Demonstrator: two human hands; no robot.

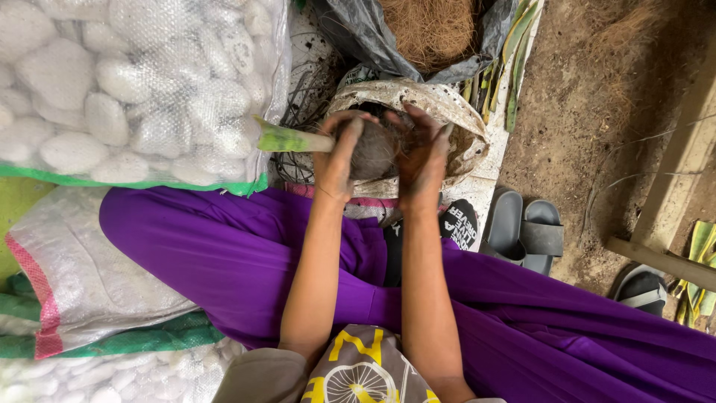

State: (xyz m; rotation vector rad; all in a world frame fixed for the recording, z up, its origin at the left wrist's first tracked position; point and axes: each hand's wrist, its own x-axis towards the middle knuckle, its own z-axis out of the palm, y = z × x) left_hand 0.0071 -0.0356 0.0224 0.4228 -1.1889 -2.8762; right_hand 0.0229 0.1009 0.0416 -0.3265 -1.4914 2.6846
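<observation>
left hand (337, 160): curled around the left side of a dark ball of soil and roots (373, 153), fingers bent over its top, palm pressed against it
right hand (422, 158): cupped on the right side of the same ball, fingers spread and closed against it, soil on the skin
ball of soil and roots: round, dark grey-brown, held between both hands above the lap, just in front of a dirty white sack
green stem (292, 139): pale green cut stalk sticking out leftward from the ball, past the left hand's thumb
white sack (455, 112): rolled-down rim, soiled, directly behind the hands; what lies inside is hidden
mesh bag of white pebbles (134, 89): large, upper left, smooth white stones inside, green hem along its lower edge
brown fibre (431, 28): a heap on a dark plastic sheet (365, 33) at the top, behind the sack
purple trousers (246, 254): the person's legs, spread wide across the lower picture
grey sandals (522, 227): a pair on the earth floor to the right of the knees
woven sack (82, 276): white with a red edge, lying flat at lower left
</observation>
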